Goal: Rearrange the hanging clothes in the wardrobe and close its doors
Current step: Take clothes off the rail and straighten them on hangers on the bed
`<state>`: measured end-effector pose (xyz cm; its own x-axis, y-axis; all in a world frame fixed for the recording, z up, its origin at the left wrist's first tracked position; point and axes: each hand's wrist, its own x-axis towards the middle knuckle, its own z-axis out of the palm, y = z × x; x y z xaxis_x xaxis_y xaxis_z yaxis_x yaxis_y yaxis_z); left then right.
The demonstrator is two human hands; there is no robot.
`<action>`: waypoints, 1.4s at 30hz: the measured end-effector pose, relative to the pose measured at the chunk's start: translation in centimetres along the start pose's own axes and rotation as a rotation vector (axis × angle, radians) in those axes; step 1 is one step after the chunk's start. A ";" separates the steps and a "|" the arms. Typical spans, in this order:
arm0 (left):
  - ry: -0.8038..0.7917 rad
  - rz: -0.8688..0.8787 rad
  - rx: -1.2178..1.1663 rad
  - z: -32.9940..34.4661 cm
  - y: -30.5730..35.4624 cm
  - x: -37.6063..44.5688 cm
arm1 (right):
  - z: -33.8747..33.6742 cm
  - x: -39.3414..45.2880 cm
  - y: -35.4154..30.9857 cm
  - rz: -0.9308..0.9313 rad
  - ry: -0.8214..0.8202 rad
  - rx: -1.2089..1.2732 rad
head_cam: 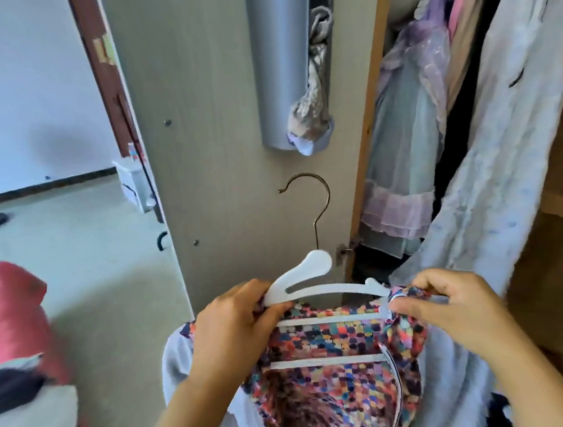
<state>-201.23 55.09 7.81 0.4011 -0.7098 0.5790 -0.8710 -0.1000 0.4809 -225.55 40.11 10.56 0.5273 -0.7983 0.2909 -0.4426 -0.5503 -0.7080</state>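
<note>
Both hands' grip on hanger (316,280), checkered garment (333,355), open wardrobe door (210,117) behind

Hanger (316,278) — left of hanging clothes (412,127)

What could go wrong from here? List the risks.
1. The multicoloured garment is only pinched onto the white hanger by the left hand and right hand; it may slip off when lifted.
2. The metal hook could snag the hanging clothes.
3. The pale blue robe bulges outward and may block the wardrobe door.
</note>
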 end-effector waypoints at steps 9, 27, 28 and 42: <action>0.158 -0.277 0.199 -7.3 -3.9 -6.0 | 8.9 2.3 -4.9 -0.209 -0.234 0.124; 0.607 -0.993 0.677 -18.3 -4.7 -22.0 | 26.8 -1.3 -17.5 -0.749 -0.541 0.185; 0.608 -0.972 0.673 -19.0 -5.3 -22.6 | 28.0 -1.0 -18.4 -0.773 -0.545 0.167; 0.642 -1.106 0.556 -29.2 -18.0 -21.0 | 43.1 8.6 -33.7 -0.823 -0.674 0.377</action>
<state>-185.67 92.13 6.19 0.8738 0.3430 0.3448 0.0429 -0.7605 0.6479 -174.84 62.35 9.18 0.8921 0.1311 0.4325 0.4072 -0.6482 -0.6434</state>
